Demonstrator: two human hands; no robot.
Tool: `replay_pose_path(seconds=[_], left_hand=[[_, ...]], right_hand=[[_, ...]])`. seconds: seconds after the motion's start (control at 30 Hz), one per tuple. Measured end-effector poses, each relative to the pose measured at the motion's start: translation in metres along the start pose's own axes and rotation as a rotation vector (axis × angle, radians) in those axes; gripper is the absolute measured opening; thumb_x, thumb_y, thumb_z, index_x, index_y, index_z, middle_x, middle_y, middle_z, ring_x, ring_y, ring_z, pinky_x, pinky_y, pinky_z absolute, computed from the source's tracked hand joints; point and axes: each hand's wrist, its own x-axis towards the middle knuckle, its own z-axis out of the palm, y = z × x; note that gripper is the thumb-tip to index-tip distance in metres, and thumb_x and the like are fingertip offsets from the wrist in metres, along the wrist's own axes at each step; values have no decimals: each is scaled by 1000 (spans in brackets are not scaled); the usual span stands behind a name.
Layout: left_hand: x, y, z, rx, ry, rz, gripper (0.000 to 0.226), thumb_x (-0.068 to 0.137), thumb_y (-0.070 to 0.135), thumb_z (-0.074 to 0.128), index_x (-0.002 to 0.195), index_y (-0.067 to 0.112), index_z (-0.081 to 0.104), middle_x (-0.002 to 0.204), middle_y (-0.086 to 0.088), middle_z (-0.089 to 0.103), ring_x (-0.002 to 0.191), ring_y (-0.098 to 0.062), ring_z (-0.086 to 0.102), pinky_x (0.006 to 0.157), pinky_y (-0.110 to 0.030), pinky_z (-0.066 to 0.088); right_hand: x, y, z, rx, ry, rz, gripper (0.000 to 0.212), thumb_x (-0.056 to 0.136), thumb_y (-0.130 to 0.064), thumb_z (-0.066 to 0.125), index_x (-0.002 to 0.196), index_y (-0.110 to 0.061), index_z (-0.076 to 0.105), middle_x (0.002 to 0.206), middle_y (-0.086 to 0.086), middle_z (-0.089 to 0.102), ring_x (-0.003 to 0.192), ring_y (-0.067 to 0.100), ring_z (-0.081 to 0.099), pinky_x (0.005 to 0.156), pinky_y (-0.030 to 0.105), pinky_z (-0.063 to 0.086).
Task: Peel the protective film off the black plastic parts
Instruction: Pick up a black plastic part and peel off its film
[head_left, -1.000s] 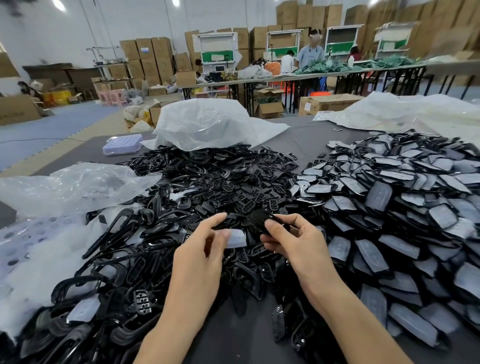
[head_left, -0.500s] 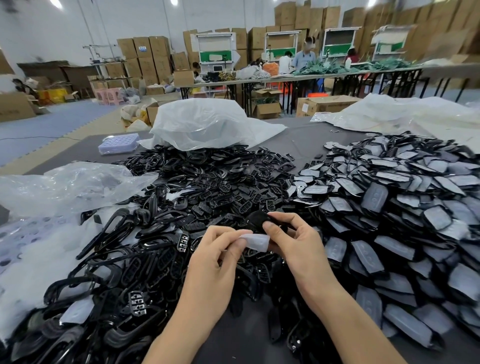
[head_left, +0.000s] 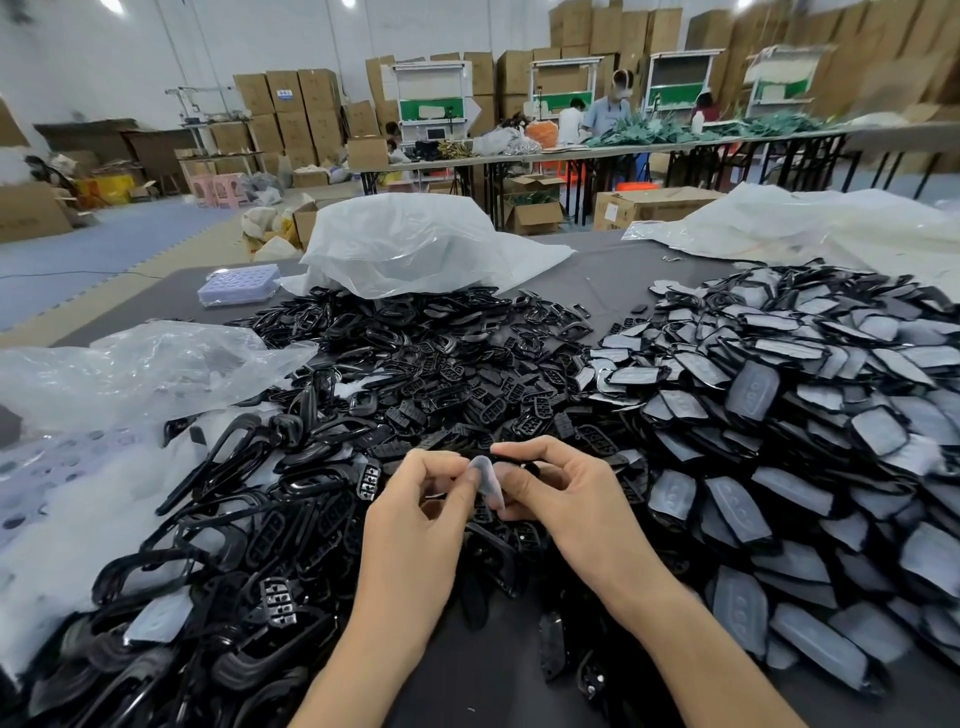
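The left hand (head_left: 415, 519) pinches a pale strip of protective film (head_left: 485, 480) between thumb and curled fingers (head_left: 436, 462); the right hand (head_left: 571, 504) grips a small black plastic part (head_left: 517, 461), thumb and forefinger curled round it, just beside the film; right of the fingers lies a heap of film-covered parts (head_left: 779, 415); beyond and left of them, a pile of bare black parts (head_left: 415, 374); all on the dark bench (head_left: 597, 280).

I record a dark grey table (head_left: 613, 283) bearing a heap of bare black parts (head_left: 415, 364) at left, a heap of film-covered parts (head_left: 789, 415) at right, crumpled plastic bags (head_left: 415, 244) and a lilac tray (head_left: 239, 283).
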Motion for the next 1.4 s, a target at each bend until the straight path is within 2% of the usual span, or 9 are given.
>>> replay_pose_path(seconds=[0.1, 0.17, 0.3, 0.43, 0.7, 0.9, 1.0, 1.13, 1.4], left_hand=[[1, -2, -1, -86, 51, -63, 15, 90, 16, 71, 83, 27, 64, 76, 4, 69, 78, -18, 69, 76, -34, 53], [3, -2, -1, -121, 67, -85, 18, 90, 13, 71, 83, 27, 61, 77, 2, 69, 74, -19, 69, 73, -30, 54], [5, -1, -2, -251, -19, -128, 15, 91, 7, 68, 97, 19, 62, 83, 1, 73, 72, -12, 70, 67, -17, 54], [4, 1, -2, -309, -100, -119, 12, 97, 7, 60, 103, 15, 66, 94, -3, 76, 84, -22, 74, 77, -26, 59], [1, 5, -4, -118, -133, -19, 29, 97, 6, 58, 104, 32, 70, 92, 8, 75, 82, -11, 72, 75, -15, 53], [2, 2, -2, -167, -98, -69, 21, 90, 13, 71, 89, 34, 71, 66, 8, 65, 62, -7, 60, 62, -14, 49], [3, 1, 0, -228, -98, -82, 16, 96, 14, 63, 92, 26, 72, 71, 0, 71, 65, -10, 65, 64, -18, 53], [2, 0, 0, -219, -114, -78, 24, 103, 16, 50, 106, 25, 72, 82, -6, 75, 79, -18, 72, 76, -25, 58], [-2, 3, 0, -159, -130, -30, 26, 101, 12, 54, 105, 29, 73, 83, -2, 76, 80, -18, 74, 77, -22, 57]], right_hand=[[0, -1, 1, 64, -26, -2, 25, 86, -36, 69, 105, -22, 77, 93, 9, 78, 86, 22, 76, 75, 21, 58], [0, -1, 3, 74, -33, 1, 29, 84, -36, 72, 108, -20, 75, 95, 10, 78, 86, 22, 76, 75, 20, 58], [2, 2, 1, 14, 8, -11, 18, 91, -11, 71, 108, -18, 73, 91, 9, 78, 79, 19, 76, 71, 19, 57], [2, 1, 0, 19, 7, -15, 19, 93, -6, 68, 106, -17, 74, 87, 10, 78, 75, 17, 75, 69, 18, 56], [1, 0, -2, 19, 22, -36, 14, 92, -7, 70, 103, -15, 74, 83, 7, 77, 70, 14, 72, 65, 19, 56], [3, 3, -3, -38, -10, -45, 12, 93, -9, 70, 103, -15, 72, 87, 8, 77, 73, 16, 73, 68, 21, 57], [4, 3, -3, -92, 9, -64, 13, 92, -12, 72, 99, -22, 73, 86, 6, 77, 72, 17, 74, 68, 22, 58], [5, 5, -7, -194, 71, -83, 20, 94, -17, 71, 95, -37, 70, 86, -1, 77, 71, 17, 74, 69, 23, 57], [0, 5, -1, -175, 17, -107, 13, 94, -18, 71, 98, -30, 72, 84, -3, 75, 70, 11, 70, 63, 22, 55]])
